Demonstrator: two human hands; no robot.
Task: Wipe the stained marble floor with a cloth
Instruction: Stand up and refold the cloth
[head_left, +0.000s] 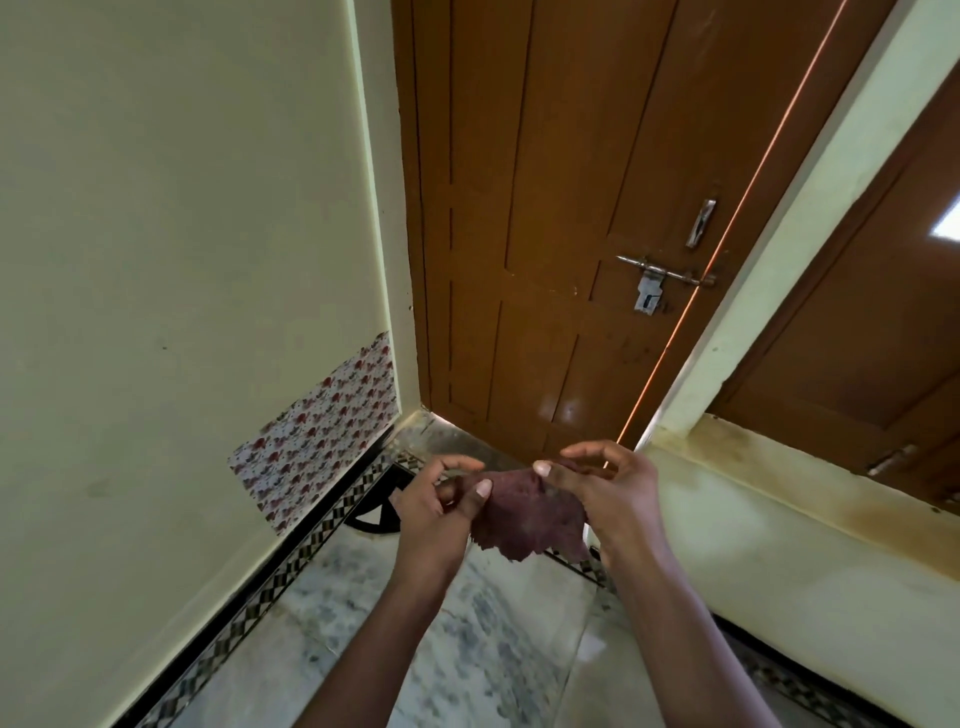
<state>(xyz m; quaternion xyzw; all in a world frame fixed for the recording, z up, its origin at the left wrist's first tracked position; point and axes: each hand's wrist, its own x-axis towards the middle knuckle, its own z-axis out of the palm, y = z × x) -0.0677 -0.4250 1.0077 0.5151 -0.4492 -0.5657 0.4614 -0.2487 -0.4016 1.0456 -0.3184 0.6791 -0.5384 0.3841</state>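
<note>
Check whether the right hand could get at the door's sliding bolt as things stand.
Probably not freely: the right hand and the left hand both pinch the cloth, well below the bolt; nothing blocks the way.

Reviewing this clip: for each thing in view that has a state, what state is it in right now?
cloth: held up in the air, spread between both hands, off the floor
left hand: pinching the cloth's left edge
right hand: pinching the cloth's right edge
marble floor: grey blotches showing, not being wiped
door: shut
sliding bolt: whether engaged, cannot tell
</note>
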